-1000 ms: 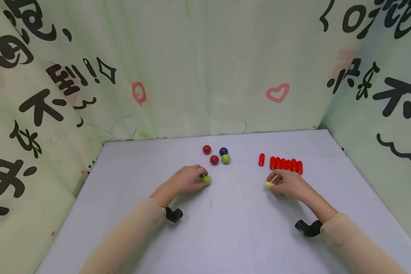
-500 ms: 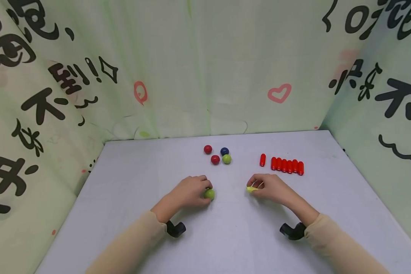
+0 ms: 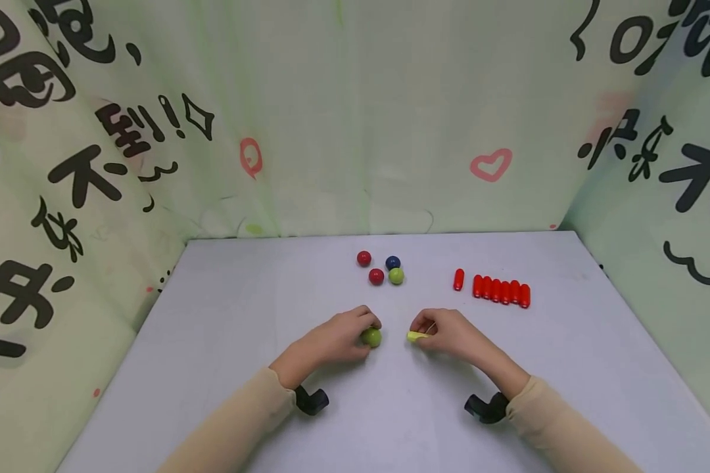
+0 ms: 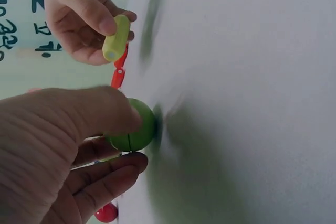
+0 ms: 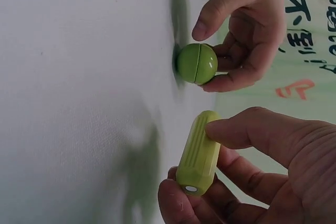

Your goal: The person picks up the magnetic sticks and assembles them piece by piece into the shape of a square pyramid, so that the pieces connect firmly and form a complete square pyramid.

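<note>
Both hands are working near the middle of the desk: the left hand is pinching a green ball, the right hand a yellow-green ribbed cylinder. Both pieces are looking light, hard and smooth; the ball is likely slippery, best gripped across its widest part. Only the wrist views are showing the ball's seam and the cylinder's ribs.

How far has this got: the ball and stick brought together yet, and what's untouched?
Not joined. The left hand grips a green ball, the right hand pinches a yellow stick; a gap separates them. Untouched: four balls and seven red sticks behind.
</note>
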Demonstrator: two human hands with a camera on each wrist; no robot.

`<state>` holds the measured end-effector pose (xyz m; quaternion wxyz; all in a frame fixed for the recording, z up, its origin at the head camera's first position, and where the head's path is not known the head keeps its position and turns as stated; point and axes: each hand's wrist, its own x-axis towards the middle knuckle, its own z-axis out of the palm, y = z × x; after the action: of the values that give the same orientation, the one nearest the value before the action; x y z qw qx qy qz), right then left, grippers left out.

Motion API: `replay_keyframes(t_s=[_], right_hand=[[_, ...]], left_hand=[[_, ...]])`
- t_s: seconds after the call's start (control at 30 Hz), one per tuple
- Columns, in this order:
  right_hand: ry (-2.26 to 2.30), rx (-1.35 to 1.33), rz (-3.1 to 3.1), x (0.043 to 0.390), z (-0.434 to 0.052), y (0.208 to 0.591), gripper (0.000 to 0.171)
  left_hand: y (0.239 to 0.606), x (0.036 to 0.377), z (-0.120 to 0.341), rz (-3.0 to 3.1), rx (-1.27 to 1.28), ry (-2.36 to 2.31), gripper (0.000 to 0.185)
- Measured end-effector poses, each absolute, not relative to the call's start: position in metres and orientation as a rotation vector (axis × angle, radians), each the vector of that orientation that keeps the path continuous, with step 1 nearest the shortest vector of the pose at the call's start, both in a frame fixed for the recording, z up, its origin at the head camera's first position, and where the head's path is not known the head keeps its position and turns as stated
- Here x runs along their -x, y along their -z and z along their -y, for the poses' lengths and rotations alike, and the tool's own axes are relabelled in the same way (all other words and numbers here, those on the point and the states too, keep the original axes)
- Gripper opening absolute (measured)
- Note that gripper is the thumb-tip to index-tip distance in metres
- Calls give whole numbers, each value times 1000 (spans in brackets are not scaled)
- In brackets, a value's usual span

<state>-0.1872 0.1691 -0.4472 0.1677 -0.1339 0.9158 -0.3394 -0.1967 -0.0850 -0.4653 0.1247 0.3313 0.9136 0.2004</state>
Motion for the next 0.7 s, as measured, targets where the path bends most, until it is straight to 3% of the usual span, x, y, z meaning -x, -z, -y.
replay_keyframes(t_s=[0.7], right_hand=[[965, 444, -2575, 180, -142, 459, 14]], left_hand=[[471, 180, 73, -2753, -964, -600, 30]])
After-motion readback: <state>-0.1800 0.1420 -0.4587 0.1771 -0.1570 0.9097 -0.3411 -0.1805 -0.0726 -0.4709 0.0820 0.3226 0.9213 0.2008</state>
